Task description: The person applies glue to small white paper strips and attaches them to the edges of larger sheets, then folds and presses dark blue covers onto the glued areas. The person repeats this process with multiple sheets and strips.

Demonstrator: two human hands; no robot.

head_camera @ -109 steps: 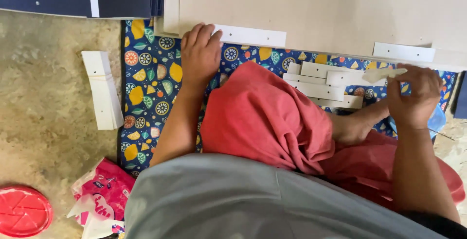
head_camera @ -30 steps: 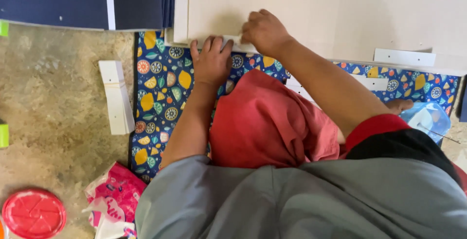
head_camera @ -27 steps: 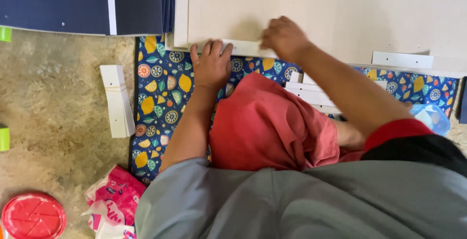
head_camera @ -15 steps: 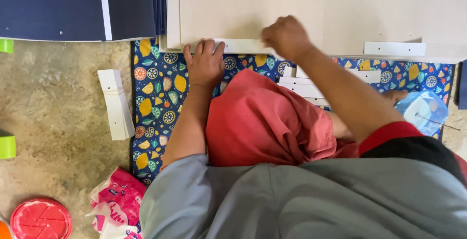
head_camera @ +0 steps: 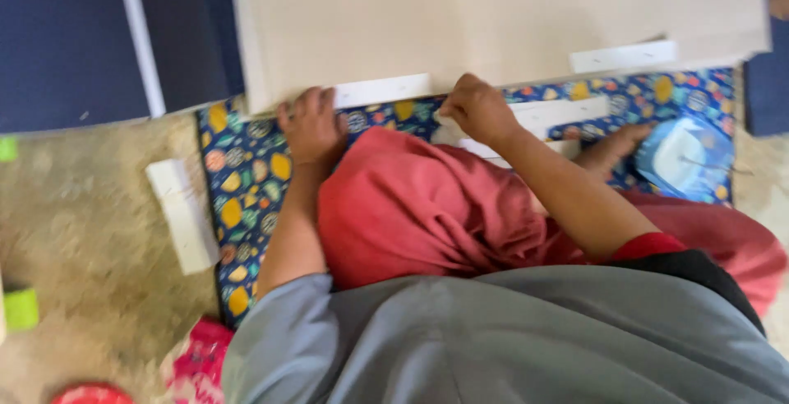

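Observation:
My left hand [head_camera: 311, 124] lies flat, fingers spread, on a dark blue mat [head_camera: 246, 178] printed with fruit, right at the near edge of a large beige board [head_camera: 493, 18]. A white strip [head_camera: 382, 90] fixed along that edge sits just right of its fingertips. My right hand [head_camera: 477, 110] is curled over the left end of a loose white strip [head_camera: 567, 112] lying on the mat below the board. The picture is blurred, so the grip is not sharp. My red-clad knee [head_camera: 411, 207] rises between the two arms.
A second white strip [head_camera: 625, 56] sits on the board's right edge. A blue-tinted clear plastic bag [head_camera: 682, 157] lies on the mat at right. On the stone floor at left are a white block [head_camera: 182, 215], a green piece [head_camera: 20, 309], a pink bag [head_camera: 197, 363] and a red lid [head_camera: 90, 394]. Dark blue panels [head_camera: 66, 42] lie behind.
My right hand has come down off the board's white edge strip to the loose strips on the mat. The left hand stays in place. The view has shifted.

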